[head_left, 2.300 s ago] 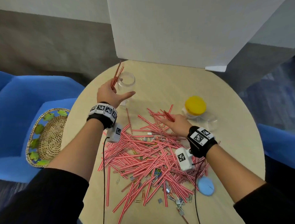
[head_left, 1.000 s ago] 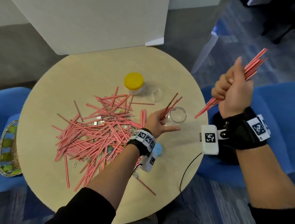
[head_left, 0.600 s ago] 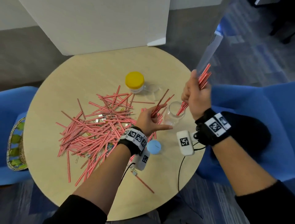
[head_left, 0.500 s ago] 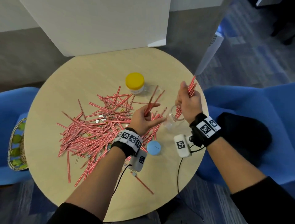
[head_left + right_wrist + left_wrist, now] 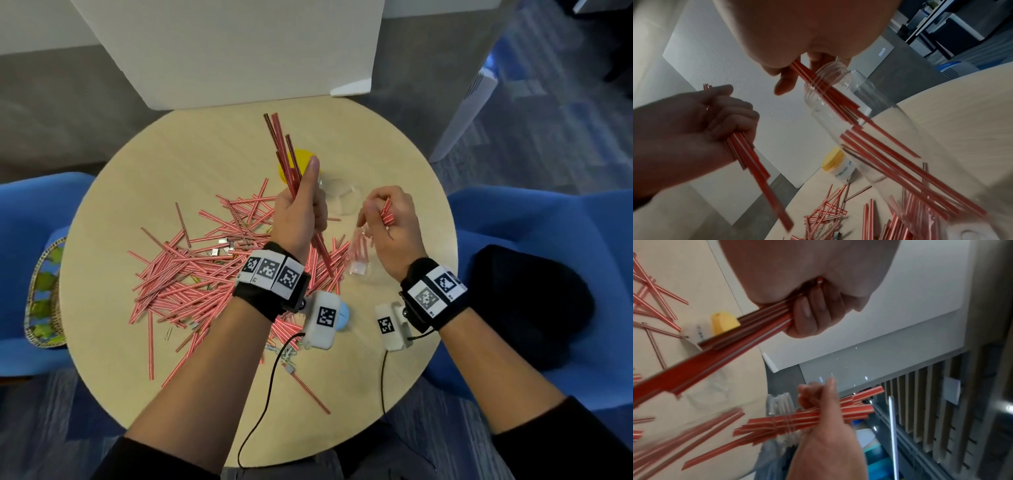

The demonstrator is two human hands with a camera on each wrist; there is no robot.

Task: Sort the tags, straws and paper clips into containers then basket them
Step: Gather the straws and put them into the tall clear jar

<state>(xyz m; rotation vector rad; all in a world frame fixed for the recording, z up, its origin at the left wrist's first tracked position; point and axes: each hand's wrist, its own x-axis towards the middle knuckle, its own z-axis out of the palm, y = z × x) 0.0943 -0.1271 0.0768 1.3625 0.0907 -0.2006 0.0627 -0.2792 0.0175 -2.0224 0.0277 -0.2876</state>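
My left hand (image 5: 303,209) grips a bundle of red-and-white straws (image 5: 282,150) in a fist, held upright above the table; its curled fingers (image 5: 807,313) show in the left wrist view. To its right, my right hand (image 5: 378,210) pinches another bunch of straws (image 5: 818,84) whose lower ends sit inside a tilted clear jar (image 5: 358,255). Many loose straws (image 5: 198,277) lie piled across the round table (image 5: 191,154), with small metal tags (image 5: 219,246) among them and paper clips (image 5: 286,356) near the front.
A yellow-lidded jar (image 5: 289,164) stands behind my left hand, with a clear lid (image 5: 340,192) beside it. A blue lid (image 5: 343,317) lies by my left wrist. A woven basket (image 5: 42,291) rests on the blue seat at left. A white board (image 5: 239,51) stands behind the table.
My left hand has closed round its straws and lifted them upright. My right hand has come down, pushing its straws deeper into the clear jar.
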